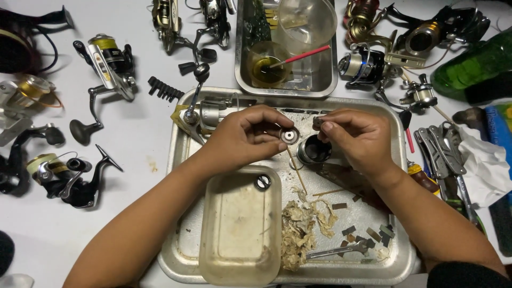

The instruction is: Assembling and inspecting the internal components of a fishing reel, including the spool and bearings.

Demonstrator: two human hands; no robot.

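Low centre of frame, a clear plastic tub (240, 226) is set in the metal tray (178, 144). Small round metal disc (289, 135) is pinched by left hand (242, 136) at frame centre, above a dark spool (313, 149). Right hand (358, 137) grip is closed on a tiny dark part (318, 121), just right of disc.

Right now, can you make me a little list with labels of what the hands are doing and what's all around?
left hand: pinches a small round metal disc
right hand: pinches a tiny dark part
under the hands: a dark spool on a metal tray
in the tray: plastic tub, wad of fibres, wrench
behind the tray: metal pan with a cup of yellow oil
around: fishing reels, pliers, green bottle
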